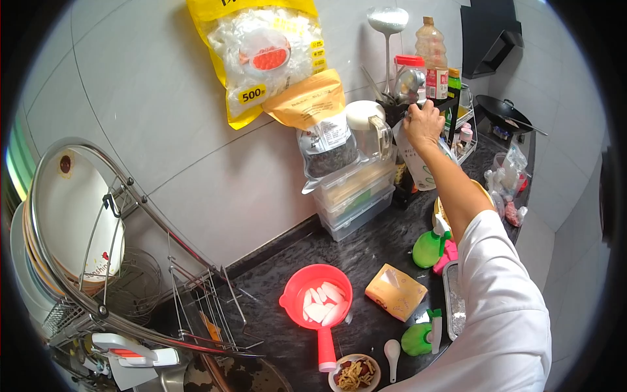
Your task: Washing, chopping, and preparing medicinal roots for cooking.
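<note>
My right hand (425, 123), at the end of a white sleeve, has its fingers closed at the top edge of a white printed pouch (415, 159) beside the black rack. The pouch hangs below the hand, partly hidden by my forearm. Just behind the fingers are a metal ladle and other utensils in a dark holder. My left hand is out of view. On the dark counter before me, a red plastic ladle (316, 296) holds white slices. Near it are a yellow packet (396, 292), a white spoon (392, 360) and a bowl of dried food (354, 373).
Clear stacked boxes (360, 201) with a lidded pitcher (368, 128) stand against the wall. Green spray bottles (427, 250) and a metal tray (455, 299) lie under my arm. A dish rack (161, 230) with plates fills the left. A wok (504, 113) sits far right.
</note>
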A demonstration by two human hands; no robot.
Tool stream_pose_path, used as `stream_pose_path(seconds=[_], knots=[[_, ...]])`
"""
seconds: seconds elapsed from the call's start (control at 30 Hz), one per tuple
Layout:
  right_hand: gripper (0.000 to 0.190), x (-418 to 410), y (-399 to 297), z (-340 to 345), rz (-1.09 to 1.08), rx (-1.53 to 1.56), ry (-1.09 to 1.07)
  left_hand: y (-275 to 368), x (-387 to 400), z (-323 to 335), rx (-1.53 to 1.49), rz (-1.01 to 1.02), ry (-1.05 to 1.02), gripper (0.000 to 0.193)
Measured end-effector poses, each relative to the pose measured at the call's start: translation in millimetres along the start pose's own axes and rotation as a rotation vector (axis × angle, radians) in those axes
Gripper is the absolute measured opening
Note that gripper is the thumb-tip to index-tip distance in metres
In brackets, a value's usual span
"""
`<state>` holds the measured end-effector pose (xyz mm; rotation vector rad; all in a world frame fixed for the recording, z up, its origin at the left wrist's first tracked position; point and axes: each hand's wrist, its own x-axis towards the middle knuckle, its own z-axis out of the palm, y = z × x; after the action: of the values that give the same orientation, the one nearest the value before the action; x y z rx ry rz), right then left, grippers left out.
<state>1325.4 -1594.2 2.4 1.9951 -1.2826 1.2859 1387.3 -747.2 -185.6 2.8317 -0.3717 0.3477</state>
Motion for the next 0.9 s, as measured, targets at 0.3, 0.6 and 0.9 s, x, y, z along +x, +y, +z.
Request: stream_pose_path(seconds=[0.3,0.6,0.9], knots=[[0.026,-15.7,-2.6,-0.5,0.241,0.321,-0.132,-5.3,-3.0,5.8,0.037,0.053,0.038,0.013],[0.039,-27.3,2.8,3.7,0.266,0.505,0.002,-10.7,-1.6,3.9,-0.036,0.102,0.119,0.013],[0.04,-12.3,25.3,-9.3,0.482,0.997,-0.304,93.6,-14.7,-117.3,-0.068,0.175,0.706,0.018]])
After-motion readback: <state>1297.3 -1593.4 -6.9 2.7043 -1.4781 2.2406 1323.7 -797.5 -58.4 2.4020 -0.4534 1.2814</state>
